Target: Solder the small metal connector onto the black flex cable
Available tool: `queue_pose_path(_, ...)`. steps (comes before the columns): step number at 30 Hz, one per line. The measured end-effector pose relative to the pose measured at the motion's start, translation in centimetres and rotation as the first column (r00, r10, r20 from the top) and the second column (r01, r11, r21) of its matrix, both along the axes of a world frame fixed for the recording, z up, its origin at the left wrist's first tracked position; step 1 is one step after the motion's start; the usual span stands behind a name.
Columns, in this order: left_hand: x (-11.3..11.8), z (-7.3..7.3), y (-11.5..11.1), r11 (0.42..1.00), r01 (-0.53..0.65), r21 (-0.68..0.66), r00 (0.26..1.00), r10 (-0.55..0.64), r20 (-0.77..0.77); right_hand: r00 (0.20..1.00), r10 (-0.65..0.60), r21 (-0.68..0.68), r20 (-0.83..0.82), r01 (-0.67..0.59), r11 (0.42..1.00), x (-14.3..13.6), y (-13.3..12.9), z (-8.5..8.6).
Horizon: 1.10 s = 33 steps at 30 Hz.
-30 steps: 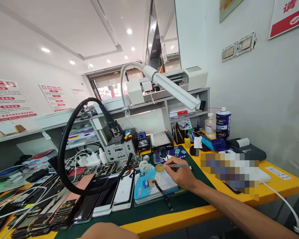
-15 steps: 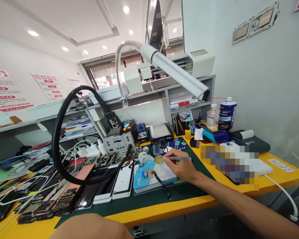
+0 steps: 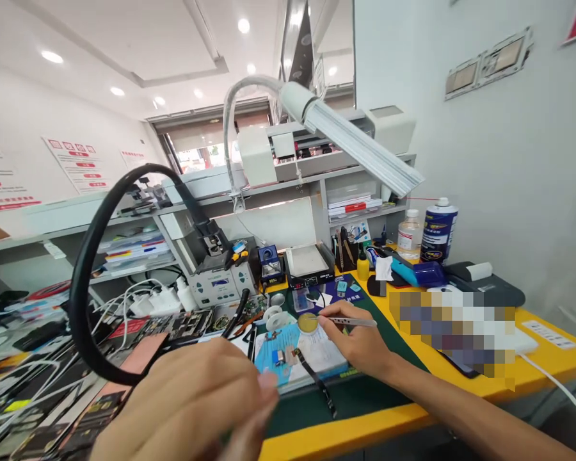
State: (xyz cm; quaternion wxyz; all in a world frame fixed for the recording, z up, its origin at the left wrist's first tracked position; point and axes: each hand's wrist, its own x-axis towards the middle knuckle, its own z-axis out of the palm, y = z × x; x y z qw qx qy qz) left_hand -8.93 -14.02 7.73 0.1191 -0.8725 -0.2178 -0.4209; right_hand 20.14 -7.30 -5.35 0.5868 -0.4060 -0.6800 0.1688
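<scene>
Phones (image 3: 52,410) and loose screens are lying piled at the left of the table (image 3: 365,422), with a black hose (image 3: 84,282) looping up over them to a grey station (image 3: 218,288). Close to the camera, the left hand (image 3: 192,403) is hanging blurred above the table's near edge, fingers curled inward; whether its grip is pinching anything I cannot tell. Just beyond it a blue board holder (image 3: 297,352) is sitting on the green mat (image 3: 365,384), a black flex cable (image 3: 317,381) trailing off it toward the near edge. The right hand (image 3: 360,342) is resting on that holder, its grip clamped on tweezers (image 3: 350,321). The tweezers are lying almost level, long axis running left to right, tips pointing left at a round brass tin (image 3: 307,323). Farther right, two bottles (image 3: 427,230) are standing by the white wall (image 3: 509,192). A white lamp (image 3: 360,150) is slanting over the shelves (image 3: 288,192), and ceiling spotlights are glowing above.
</scene>
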Motion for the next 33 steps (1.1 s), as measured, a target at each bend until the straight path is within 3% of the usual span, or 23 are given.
queue_pose_path(4, 1.8, -2.1, 5.0, 0.995, 0.060, -0.074, 0.998, -0.059, 0.010, 0.999, -0.001, -0.045, -0.047, -0.001, 0.999, -0.3, 0.2, 0.1)
queue_pose_path(8, 1.7, -5.0, 10.1, 0.972, -0.023, -0.233, 0.999, 0.013, -0.046, 0.995, 0.039, -0.101, -0.092, -0.048, 0.994, -0.2, 0.4, 0.3)
queue_pose_path(12, 1.5, -7.1, 12.4, 0.941, -0.073, -0.331, 0.997, 0.068, -0.026, 0.986, 0.043, -0.184, -0.162, -0.073, 0.980, 0.5, 0.7, 0.5)
queue_pose_path(15, 1.2, -8.4, 12.9, 0.909, -0.064, -0.413, 0.998, 0.068, -0.005, 0.980, 0.033, -0.251, -0.198, -0.084, 0.964, 1.0, 1.0, 0.6)
queue_pose_path(21, 0.0, -9.8, 12.2, 0.843, 0.038, -0.536, 0.994, -0.087, -0.068, 0.981, 0.041, -0.356, -0.187, -0.107, 0.928, 0.9, 1.0, 0.9)
queue_pose_path(25, -0.3, -10.1, 11.4, 0.851, -0.033, -0.524, 0.967, -0.106, -0.234, 0.984, 0.070, -0.445, -0.164, -0.137, 0.885, 0.5, 0.7, 1.6)
queue_pose_path(30, 0.3, -10.9, 10.7, 0.866, -0.046, -0.498, 0.953, -0.112, -0.283, 0.957, 0.145, -0.623, -0.251, -0.274, 0.732, -0.2, 1.0, 3.2)
queue_pose_path(33, 0.4, -11.3, 10.8, 0.877, -0.029, -0.479, 0.951, -0.124, -0.285, 0.944, 0.193, -0.684, -0.268, -0.328, 0.652, -0.5, 1.5, 3.2)
